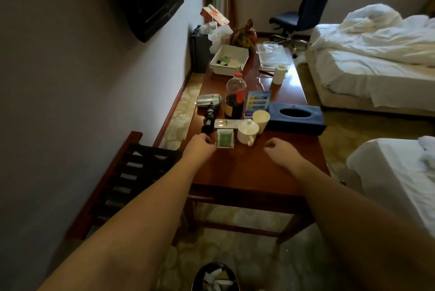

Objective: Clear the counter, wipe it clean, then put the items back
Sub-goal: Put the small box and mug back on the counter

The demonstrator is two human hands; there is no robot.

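On the near end of the wooden counter point(247, 168), both forearms reach in from the bottom of the view. The left hand point(200, 143) sits at about 10 o'clock from the bare middle of the near counter, its fingers curled beside the left edge of a small clear box with a green insert point(224, 138); whether it actually grips the box cannot be told. The right hand point(279, 147) hovers at about 2 o'clock from that same spot, fingers loosely curled and holding nothing, apart from every item.

Just beyond the box, at 12 o'clock, lies a white remote point(227, 123), and at its right stands a white lidded cup point(247, 131) touching a paper cup point(260, 118). A black-handled silver hair dryer point(209, 104) lies at 11 o'clock, near the counter's left edge. A dark-liquid bottle with a red cap point(235, 97) stands upright behind the remote, with a blue card stand point(257, 102) just beside it. A dark blue tissue box point(296, 117) rests at 1 o'clock by the right edge.

Farther along, toward 12 o'clock, sit a white tray point(229, 59), a paper roll point(280, 74) and a clear tray with a glass bowl point(273, 55).
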